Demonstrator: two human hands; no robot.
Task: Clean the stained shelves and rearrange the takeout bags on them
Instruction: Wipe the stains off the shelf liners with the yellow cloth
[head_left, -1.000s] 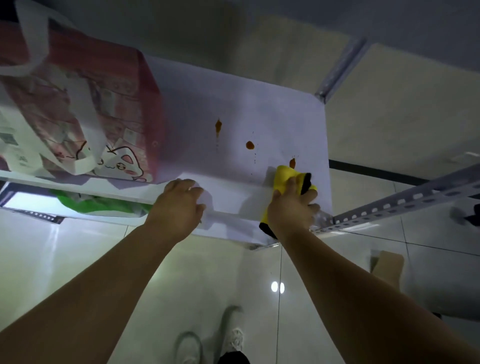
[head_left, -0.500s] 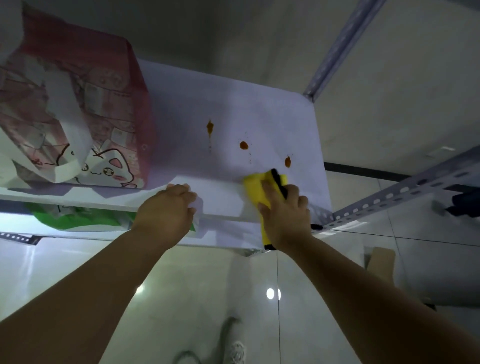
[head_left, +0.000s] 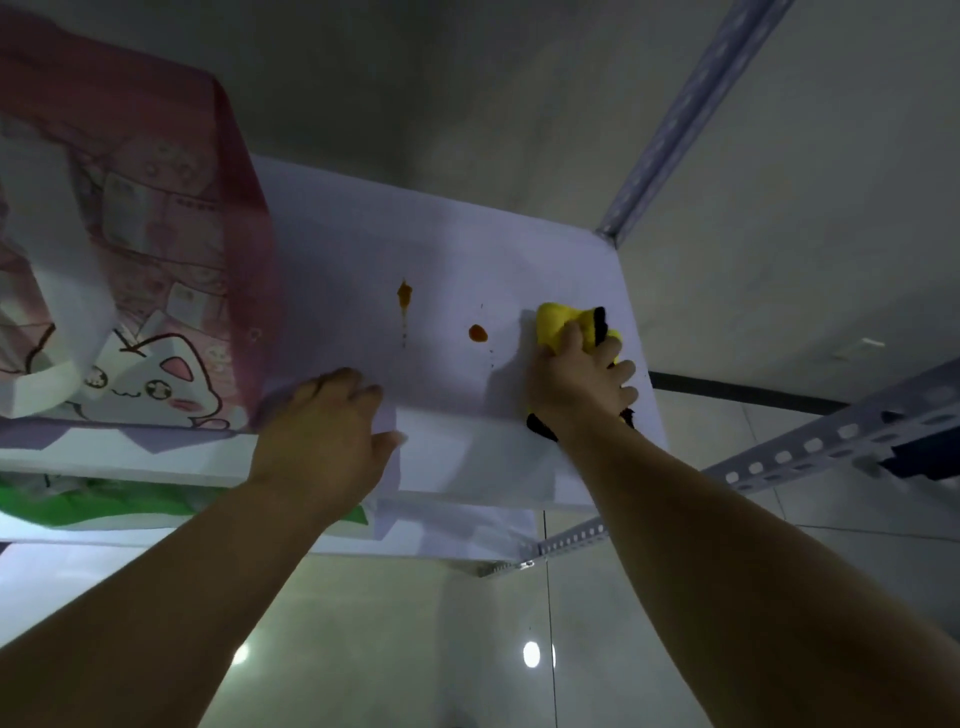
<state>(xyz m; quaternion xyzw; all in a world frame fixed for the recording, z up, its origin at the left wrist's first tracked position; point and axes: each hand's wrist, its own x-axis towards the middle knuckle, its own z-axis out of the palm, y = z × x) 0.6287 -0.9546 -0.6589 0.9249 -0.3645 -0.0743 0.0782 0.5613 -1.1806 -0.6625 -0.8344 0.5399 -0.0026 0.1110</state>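
On shelf (head_left: 467, 249): pink bag (head_left: 156, 234) (print blurred).

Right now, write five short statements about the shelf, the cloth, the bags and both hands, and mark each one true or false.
1. The right hand grips a yellow cloth on the white shelf. True.
2. The cloth covers the round orange stain. False: that stain lies bare, just left of the cloth.
3. The pink cat-print bag stands at the shelf's left end. True.
4. The left hand holds that bag's handle. False: it rests on the shelf's front edge.
5. The green bag shares the pink bag's shelf. False: it lies on the shelf below.
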